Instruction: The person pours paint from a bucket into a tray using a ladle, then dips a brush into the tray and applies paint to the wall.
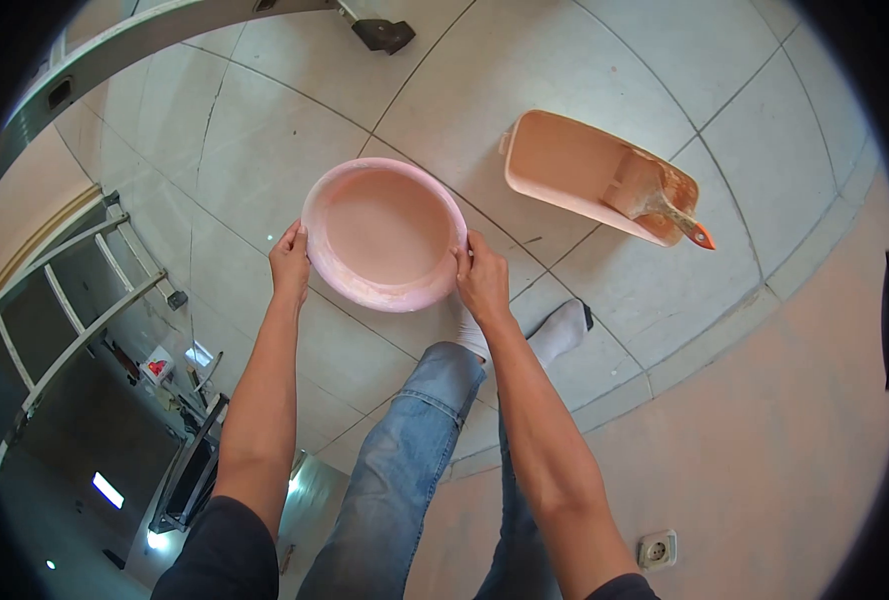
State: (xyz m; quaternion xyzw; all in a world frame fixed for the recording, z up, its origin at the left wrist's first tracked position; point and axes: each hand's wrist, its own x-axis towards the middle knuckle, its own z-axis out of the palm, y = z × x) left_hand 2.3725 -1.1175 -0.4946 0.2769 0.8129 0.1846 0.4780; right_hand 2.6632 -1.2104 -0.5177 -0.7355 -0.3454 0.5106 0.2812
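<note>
A round pink basin [327, 262] holding pale pinkish liquid, which looks like paint, is between my two hands above the tiled floor. My left hand [290, 262] grips its rim on the left side. On the right side, my right hand [484, 278] has its fingers closed over the rim, thumb toward the inside. To the right of the basin, a rectangular paint tray [565, 160] sits on the floor, its inside coated in the same pinkish colour. A wide brush [645, 192] with an orange-tipped handle leans in the tray's right end.
A metal ladder [85, 330] stands at the left, and another metal frame with a black foot [383, 36] reaches in at the top. My socked foot [562, 332] is just below the tray. A wall with a power socket [657, 549] runs along the lower right.
</note>
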